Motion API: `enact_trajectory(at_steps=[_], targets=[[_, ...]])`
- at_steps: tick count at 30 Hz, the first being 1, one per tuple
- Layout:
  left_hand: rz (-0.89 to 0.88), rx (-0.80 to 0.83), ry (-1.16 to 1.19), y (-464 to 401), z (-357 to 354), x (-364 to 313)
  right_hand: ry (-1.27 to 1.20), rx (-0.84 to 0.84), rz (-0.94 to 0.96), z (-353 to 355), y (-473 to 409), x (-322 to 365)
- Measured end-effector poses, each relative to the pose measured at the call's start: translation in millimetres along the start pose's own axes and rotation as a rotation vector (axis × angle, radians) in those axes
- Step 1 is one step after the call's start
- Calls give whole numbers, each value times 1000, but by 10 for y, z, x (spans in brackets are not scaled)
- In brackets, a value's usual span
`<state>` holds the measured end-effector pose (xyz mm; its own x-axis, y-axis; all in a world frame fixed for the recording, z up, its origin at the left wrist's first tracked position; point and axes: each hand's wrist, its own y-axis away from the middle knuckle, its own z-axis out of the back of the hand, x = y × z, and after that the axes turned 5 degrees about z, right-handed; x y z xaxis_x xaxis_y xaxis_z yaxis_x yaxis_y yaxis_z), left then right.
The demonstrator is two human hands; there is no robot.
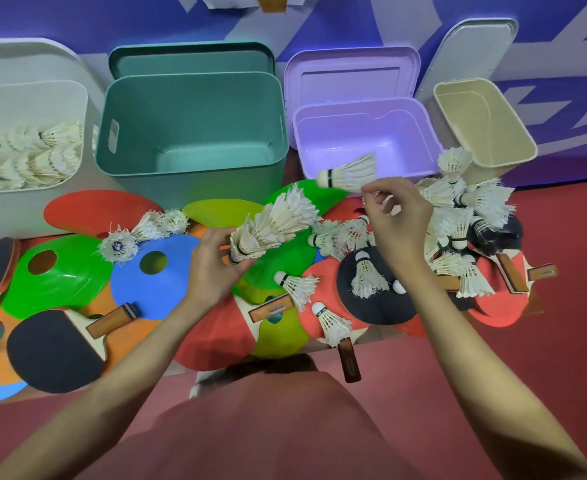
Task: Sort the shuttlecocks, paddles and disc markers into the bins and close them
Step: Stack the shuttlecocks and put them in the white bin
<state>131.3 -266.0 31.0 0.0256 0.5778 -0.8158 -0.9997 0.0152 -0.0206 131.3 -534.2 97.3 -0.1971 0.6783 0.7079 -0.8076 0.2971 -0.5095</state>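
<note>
Four bins stood open in a row at the top of the head view: a white bin (25,98) at 10 o'clock that already held many shuttlecocks, a green bin (191,133) at 12 o'clock, a purple bin (364,140) at 1 o'clock and a beige bin (486,126) at 2 o'clock. Each lid leaned behind its bin.

At the centre, the left hand (212,268) gripped a stack of shuttlecocks (271,230), fingers curled round the cork ends, feathers pointing to 1 o'clock. The right hand (399,220), just at 3 o'clock from it, pinched the feathers of one shuttlecock (349,173), whose cork pointed to 9 o'clock, in front of the purple bin.

Below the hands lay a mixed pile of disc markers, among them a green marker (56,282) and a blue marker (153,278) at 9 o'clock. A black paddle (56,355) lay at 8 o'clock. More loose shuttlecocks (465,216) were heaped at 3 o'clock, over red and black paddles.
</note>
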Motion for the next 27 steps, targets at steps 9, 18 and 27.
enact_trajectory(at_steps=[9, 18, 27], targets=[[-76, 67, 8, -6, -68, -35, -51, 292, 114, 16, 267, 77], [-32, 86, 92, 57, -242, -96, -250, 59, -182, 296, 132, -74], [-31, 101, 104, 72, -312, -163, 774, 678, 33, 150, -475, -1226]])
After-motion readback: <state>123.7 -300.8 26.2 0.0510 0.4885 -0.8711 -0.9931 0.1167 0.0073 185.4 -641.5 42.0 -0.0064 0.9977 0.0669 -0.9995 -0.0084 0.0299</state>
